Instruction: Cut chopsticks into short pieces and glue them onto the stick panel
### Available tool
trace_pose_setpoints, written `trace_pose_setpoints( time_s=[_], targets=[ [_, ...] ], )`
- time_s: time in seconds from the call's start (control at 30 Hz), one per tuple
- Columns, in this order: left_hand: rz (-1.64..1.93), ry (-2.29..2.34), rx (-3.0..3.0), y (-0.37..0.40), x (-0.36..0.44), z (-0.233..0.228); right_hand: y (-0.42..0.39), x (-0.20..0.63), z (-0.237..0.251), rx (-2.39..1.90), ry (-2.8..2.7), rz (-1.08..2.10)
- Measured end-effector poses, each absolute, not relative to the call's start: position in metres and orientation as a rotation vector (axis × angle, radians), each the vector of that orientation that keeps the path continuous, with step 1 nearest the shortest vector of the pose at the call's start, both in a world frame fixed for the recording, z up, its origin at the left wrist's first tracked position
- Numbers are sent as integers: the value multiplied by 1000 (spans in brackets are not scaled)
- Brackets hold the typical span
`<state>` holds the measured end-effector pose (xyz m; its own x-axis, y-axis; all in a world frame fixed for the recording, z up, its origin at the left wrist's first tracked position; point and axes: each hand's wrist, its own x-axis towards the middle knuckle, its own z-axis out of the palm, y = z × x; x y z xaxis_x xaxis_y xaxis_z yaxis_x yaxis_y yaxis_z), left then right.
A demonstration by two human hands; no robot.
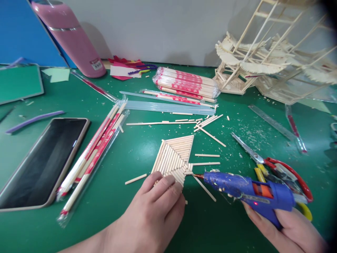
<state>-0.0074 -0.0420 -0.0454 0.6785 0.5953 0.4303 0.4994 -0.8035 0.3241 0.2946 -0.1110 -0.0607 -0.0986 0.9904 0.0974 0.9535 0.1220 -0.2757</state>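
A flat panel of glued wooden sticks [176, 154] lies on the green mat in front of me. My left hand [155, 211] presses its near edge with the fingertips, palm down. My right hand [289, 228] grips a blue hot glue gun [250, 191], whose nozzle tip touches the panel's right corner. Short cut sticks [207, 155] lie loose just to the right of the panel.
Red-handled scissors [265, 161] lie behind the glue gun. A dark phone [44, 161] and wrapped chopstick packs [92, 154] sit at left, more packs [186, 84] at the back. A pink flask [71, 35], a stick model building [271, 56] and a ruler [271, 121] stand further off.
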Motion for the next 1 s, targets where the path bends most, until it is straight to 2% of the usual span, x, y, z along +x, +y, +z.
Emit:
trace_pose_setpoints(
  time_s=[0.47, 0.8, 1.0],
  targets=[
    [805, 885, 2689, -42, -7, -47, -107, 280, -53, -1858, -2089, 194],
    [809, 897, 2696, -41, -6, -47, -112, 286, -58, -1947, -1902, 611],
    [798, 904, 2705, -41, -7, -46, -110, 274, -44, -1957, -1818, 803]
  ],
)
